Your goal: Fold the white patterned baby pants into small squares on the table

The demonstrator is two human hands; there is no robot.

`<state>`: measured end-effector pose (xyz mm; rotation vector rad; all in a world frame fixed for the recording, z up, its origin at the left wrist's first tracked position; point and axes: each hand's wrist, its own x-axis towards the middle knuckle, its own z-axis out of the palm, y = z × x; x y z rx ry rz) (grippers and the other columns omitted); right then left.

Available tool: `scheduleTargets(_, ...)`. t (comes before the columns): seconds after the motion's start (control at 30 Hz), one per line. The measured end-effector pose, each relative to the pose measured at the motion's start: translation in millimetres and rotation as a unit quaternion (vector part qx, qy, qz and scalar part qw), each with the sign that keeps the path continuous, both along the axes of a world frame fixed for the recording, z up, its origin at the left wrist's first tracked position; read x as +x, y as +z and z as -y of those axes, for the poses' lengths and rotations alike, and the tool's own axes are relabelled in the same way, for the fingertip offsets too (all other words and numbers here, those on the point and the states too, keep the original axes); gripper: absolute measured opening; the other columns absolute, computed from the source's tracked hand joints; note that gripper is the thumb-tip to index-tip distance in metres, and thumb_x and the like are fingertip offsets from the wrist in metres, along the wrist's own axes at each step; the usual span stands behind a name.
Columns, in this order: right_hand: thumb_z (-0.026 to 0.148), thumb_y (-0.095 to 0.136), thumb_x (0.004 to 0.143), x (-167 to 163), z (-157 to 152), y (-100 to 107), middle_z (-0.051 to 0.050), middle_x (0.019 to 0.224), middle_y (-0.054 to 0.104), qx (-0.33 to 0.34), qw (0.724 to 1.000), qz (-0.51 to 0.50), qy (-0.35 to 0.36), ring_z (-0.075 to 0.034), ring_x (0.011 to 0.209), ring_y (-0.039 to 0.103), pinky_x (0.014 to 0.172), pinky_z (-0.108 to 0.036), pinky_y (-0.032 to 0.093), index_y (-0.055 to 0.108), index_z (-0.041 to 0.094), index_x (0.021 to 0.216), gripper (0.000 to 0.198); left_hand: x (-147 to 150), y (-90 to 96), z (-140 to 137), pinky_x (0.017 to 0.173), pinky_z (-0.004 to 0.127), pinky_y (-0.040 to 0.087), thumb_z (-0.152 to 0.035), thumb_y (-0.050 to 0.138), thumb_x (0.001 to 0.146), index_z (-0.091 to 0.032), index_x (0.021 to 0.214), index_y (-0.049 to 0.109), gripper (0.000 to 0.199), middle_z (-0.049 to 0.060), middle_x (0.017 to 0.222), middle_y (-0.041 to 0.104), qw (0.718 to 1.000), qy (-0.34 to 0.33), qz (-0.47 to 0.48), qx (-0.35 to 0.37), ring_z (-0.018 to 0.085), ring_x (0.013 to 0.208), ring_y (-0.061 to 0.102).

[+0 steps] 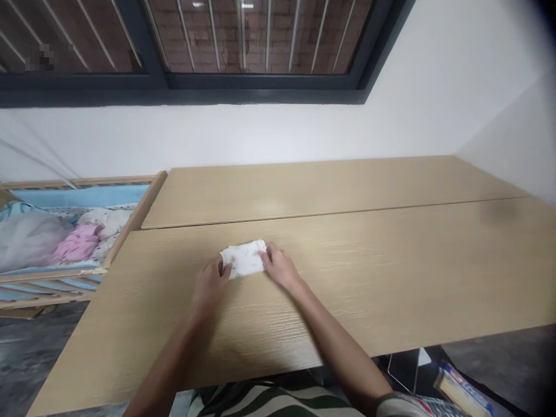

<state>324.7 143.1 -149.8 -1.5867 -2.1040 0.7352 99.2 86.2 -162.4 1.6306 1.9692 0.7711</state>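
A small folded white cloth with a faint print is between my two hands, on or just over the wooden table. My left hand pinches its left end, thumb on top and fingers partly hidden behind. At the right end, my right hand grips the cloth in the same way, with the thumb laid over its edge. The cloth looks flat and roughly rectangular.
A wooden crib with blue lining stands against the table's left end, holding a pink cloth and pale bedding. A dark-framed window is above the white wall. Below the front edge lies a blue and yellow package.
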Motion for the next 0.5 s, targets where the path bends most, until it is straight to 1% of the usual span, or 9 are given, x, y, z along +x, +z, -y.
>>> scheduleTargets(0.07,0.039,0.045,0.102,-7.1,-0.5,-7.5,-0.013,0.103,0.071,0.037,0.999,-0.005,-0.036,-0.029,0.093,0.067,0.08,-0.038,0.051,0.052,0.017,0.128,0.034,3.3,-2.7,-2.3,0.08,0.04,0.051,-0.043,0.055,0.094,-0.017,0.095,0.062,0.027,0.009,0.087,0.07,0.999,0.016,-0.031,0.002,0.028,0.085,0.068)
scheduleTargets(0.13,0.035,0.047,0.1,-12.0,1.2,-11.5,-0.018,0.116,0.066,0.112,0.992,-0.013,-0.061,-0.032,0.107,0.063,0.09,-0.044,0.05,0.049,0.014,0.133,0.04,7.8,-4.5,-2.1,0.092,0.049,0.05,-0.042,0.056,0.093,-0.014,0.116,0.057,0.036,0.018,0.111,0.067,0.996,0.044,-0.063,0.035,0.034,0.107,0.064)
scheduleTargets(0.17,0.033,0.047,0.099,-14.0,2.6,-12.0,-0.021,0.125,0.062,0.156,0.986,-0.016,-0.063,-0.033,0.116,0.059,0.096,-0.048,0.049,0.048,0.013,0.136,0.042,11.2,-5.1,-1.4,0.099,0.052,0.047,-0.041,0.055,0.094,-0.012,0.127,0.051,0.044,0.022,0.125,0.061,0.993,0.053,-0.078,0.074,0.037,0.12,0.058)
scheduleTargets(0.23,0.03,0.044,0.1,-18.1,5.8,-10.4,-0.022,0.142,0.051,0.226,0.974,-0.013,-0.023,-0.033,0.134,0.048,0.107,-0.051,0.042,0.043,0.012,0.145,0.048,20.6,-6.0,0.6,0.11,0.054,0.041,-0.04,0.047,0.098,-0.011,0.145,0.034,0.056,0.025,0.148,0.044,0.979,0.032,-0.096,0.174,0.036,0.139,0.042)
scheduleTargets(0.27,0.028,0.042,0.1,-20.5,7.4,-9.1,-0.021,0.149,0.046,0.244,0.969,-0.006,0.021,-0.032,0.14,0.041,0.112,-0.051,0.039,0.04,0.013,0.149,0.051,26.3,-6.6,1.7,0.113,0.053,0.039,-0.039,0.042,0.101,-0.011,0.151,0.026,0.059,0.024,0.154,0.037,0.972,0.002,-0.099,0.215,0.034,0.145,0.036)
scheduleTargets(0.33,0.026,0.042,0.1,-25.2,10.2,-7.5,-0.018,0.158,0.038,0.247,0.959,0.016,0.141,-0.029,0.149,0.03,0.119,-0.049,0.031,0.032,0.013,0.156,0.058,37.4,-9.0,3.7,0.118,0.053,0.034,-0.04,0.035,0.103,-0.012,0.157,0.012,0.065,0.022,0.161,0.026,0.962,-0.073,-0.105,0.24,0.031,0.151,0.025)
scheduleTargets(0.4,0.025,0.045,0.098,-28.2,11.5,-8.6,-0.015,0.161,0.034,0.222,0.946,0.043,0.233,-0.026,0.152,0.023,0.123,-0.048,0.025,0.028,0.013,0.158,0.064,44.6,-13.6,4.8,0.121,0.054,0.03,-0.043,0.034,0.103,-0.009,0.159,0.005,0.071,0.023,0.164,0.021,0.959,-0.126,-0.136,0.213,0.031,0.153,0.018)
scheduleTargets(0.43,0.024,0.045,0.098,-28.2,11.4,-10.1,-0.014,0.162,0.033,0.209,0.943,0.055,0.255,-0.025,0.153,0.021,0.124,-0.047,0.023,0.028,0.013,0.159,0.065,45.8,-16.7,5.1,0.122,0.055,0.028,-0.044,0.034,0.103,-0.008,0.159,0.005,0.072,0.023,0.163,0.021,0.957,-0.138,-0.159,0.198,0.032,0.154,0.016)
scheduleTargets(0.5,0.025,0.043,0.1,-24.0,9.4,-13.8,-0.013,0.164,0.03,0.19,0.946,0.072,0.254,-0.024,0.154,0.019,0.125,-0.048,0.02,0.028,0.014,0.159,0.062,43.2,-23.7,5.4,0.122,0.055,0.027,-0.045,0.034,0.103,-0.006,0.159,0.009,0.073,0.025,0.162,0.024,0.952,-0.143,-0.203,0.18,0.033,0.154,0.016)
